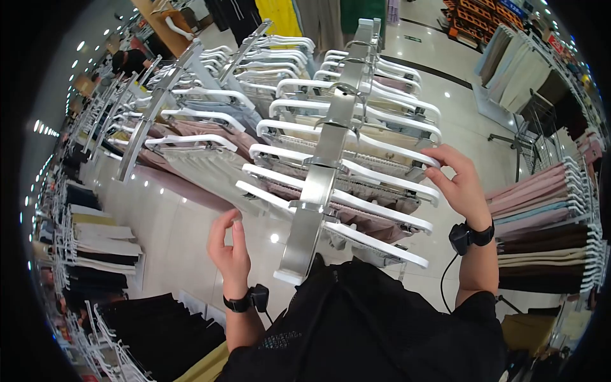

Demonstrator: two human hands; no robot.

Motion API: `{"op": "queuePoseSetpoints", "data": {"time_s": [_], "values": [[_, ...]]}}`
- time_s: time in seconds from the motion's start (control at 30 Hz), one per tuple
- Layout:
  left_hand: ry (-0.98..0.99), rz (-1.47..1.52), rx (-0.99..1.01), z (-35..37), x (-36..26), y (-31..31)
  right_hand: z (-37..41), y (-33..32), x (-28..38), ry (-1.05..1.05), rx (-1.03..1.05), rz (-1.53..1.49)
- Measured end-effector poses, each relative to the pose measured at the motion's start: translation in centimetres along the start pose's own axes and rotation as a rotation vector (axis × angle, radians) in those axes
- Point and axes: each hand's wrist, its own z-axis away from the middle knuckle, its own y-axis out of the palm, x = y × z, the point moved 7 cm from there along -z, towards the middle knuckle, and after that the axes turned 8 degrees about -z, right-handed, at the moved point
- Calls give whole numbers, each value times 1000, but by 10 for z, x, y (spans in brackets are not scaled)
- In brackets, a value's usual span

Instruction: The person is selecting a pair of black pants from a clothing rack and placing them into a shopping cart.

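Observation:
My right hand (457,181) is at the right end of a white hanger (388,150), thumb and fingers closed around its tip. The hanger sits on a silver metal rail (326,165) running away from me, among several white hangers with clipped trousers in grey, beige and dusty pink. Nearest me on this rail is another white hanger (375,244). My left hand (230,251) is raised left of the rail's front end, fingers bent and apart, holding nothing. Pale grey trousers (213,170) hang a little beyond it on the neighbouring rail.
More rails of trousers stand to the left. A rack of pink and brown trousers (531,194) is on the right, with a wire cart (541,130) behind it. Black trousers (162,334) hang at lower left. A person (132,60) is at the far left.

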Motion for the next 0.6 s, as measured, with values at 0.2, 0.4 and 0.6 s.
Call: {"op": "queuePoseSetpoints", "data": {"time_s": [0.2, 0.4, 0.6], "values": [[339, 10, -24, -43, -52, 5, -6, 15, 11, -107, -8, -49], [520, 39, 56, -45, -87, 30, -7, 31, 7, 65, 87, -70], [727, -97, 160, -45, -109, 47, -5, 33, 2, 112, -26, -83]]}}
